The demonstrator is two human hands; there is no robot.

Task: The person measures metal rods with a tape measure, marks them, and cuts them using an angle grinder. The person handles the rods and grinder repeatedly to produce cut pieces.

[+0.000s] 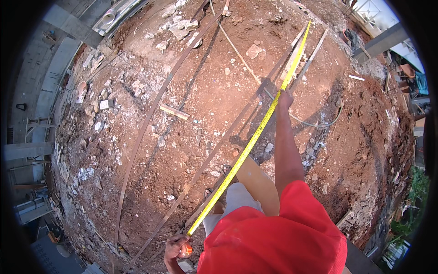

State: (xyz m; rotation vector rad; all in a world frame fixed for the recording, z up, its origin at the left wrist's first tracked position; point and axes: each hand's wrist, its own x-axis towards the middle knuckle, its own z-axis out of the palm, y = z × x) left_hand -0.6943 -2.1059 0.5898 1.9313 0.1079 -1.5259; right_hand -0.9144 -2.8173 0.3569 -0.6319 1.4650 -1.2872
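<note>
My left hand (pixel 174 247), at the lower left beside my red shirt, is closed around the orange case of a tape measure (pixel 185 250). From the case a long yellow blade (pixel 250 147) runs out diagonally to the far right, past my knees. My right arm is stretched forward, and my right hand (pixel 285 98) is closed on the blade well along its length. Beyond that hand the blade goes on to a tip above long narrow bars (pixel 315 54) lying on the soil. Parts of my right fingers are hidden.
Long thin brown bars (pixel 150 112) cross the reddish, uneven ground. A curved thin hose or rod (pixel 315 124) lies near my right hand. A short wooden piece (pixel 174 112), pale stones (pixel 179 31) and rubble are scattered about. A concrete beam (pixel 381 43) stands at the upper right.
</note>
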